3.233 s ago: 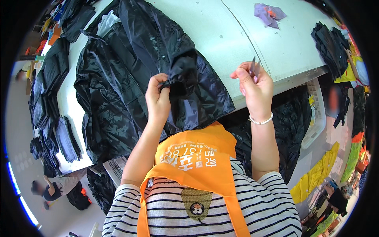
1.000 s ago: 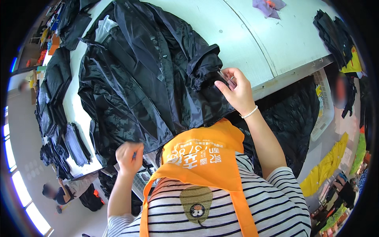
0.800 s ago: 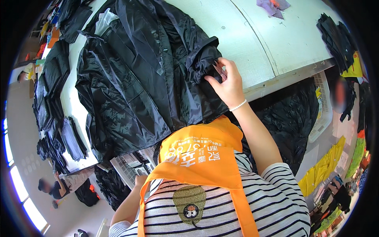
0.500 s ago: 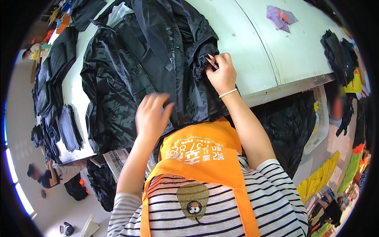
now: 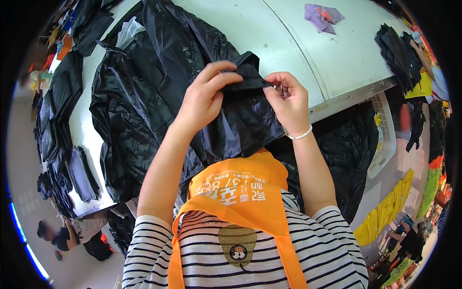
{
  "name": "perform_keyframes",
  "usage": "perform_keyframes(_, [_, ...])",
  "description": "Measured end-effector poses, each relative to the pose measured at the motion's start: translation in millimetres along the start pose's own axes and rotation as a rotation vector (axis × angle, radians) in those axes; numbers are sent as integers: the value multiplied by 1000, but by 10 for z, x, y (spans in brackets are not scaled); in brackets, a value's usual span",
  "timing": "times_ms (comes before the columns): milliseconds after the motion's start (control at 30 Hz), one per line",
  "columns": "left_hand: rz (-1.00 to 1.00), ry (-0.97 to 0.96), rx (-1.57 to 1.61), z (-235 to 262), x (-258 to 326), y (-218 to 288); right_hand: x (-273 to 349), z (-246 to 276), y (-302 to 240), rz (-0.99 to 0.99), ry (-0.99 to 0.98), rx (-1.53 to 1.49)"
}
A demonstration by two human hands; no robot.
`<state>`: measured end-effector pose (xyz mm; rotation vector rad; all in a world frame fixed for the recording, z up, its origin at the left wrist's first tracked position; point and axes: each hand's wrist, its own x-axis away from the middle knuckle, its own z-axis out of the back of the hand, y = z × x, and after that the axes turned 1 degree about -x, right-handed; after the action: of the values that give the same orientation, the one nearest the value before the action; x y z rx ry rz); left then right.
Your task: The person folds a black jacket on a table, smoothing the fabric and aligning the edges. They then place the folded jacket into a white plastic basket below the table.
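Half a second back the left hand (image 5: 204, 98) was flat on the black jacket (image 5: 159, 96) while the right hand (image 5: 287, 98) worked at the cuff end alone. Now both hands are up in the middle of the frame, pinching the same bit of cloth, so I'd guess it's gone from smoothing to a close two-handed check of that part.

Left fingers (image 5: 226, 77) are curled narrow, thumb and forefinger clamped on the top edge of the sleeve end (image 5: 245, 72). Right fingers (image 5: 274, 94) are pinched narrow on the same edge from the other side. There may be something small tucked in the right hand, but I can't tell.

The jacket is thin, shiny and crinkly, and looks slippery. Most of it sprawls over the white table (image 5: 288, 43) from upper left to centre, with the held part lifted off the table and hanging down toward the orange apron (image 5: 240, 197). More dark clothes are stacked along the left edge, and there's a purple rag (image 5: 323, 14) at the top.
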<state>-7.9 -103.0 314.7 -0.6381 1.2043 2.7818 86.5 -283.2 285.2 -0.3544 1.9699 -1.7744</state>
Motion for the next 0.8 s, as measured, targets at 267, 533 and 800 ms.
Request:
perform_keyframes(267, [431,-374,817,173,124,-233,-127,295,83,-344,-472,-214])
perform_keyframes(533, [666,-334,1074,15,115,-187,-145,-22,-71,216,-161,408])
perform_keyframes(800, [773,-326,986,-88,-76,-216,-109,-126,57,446,-195,463])
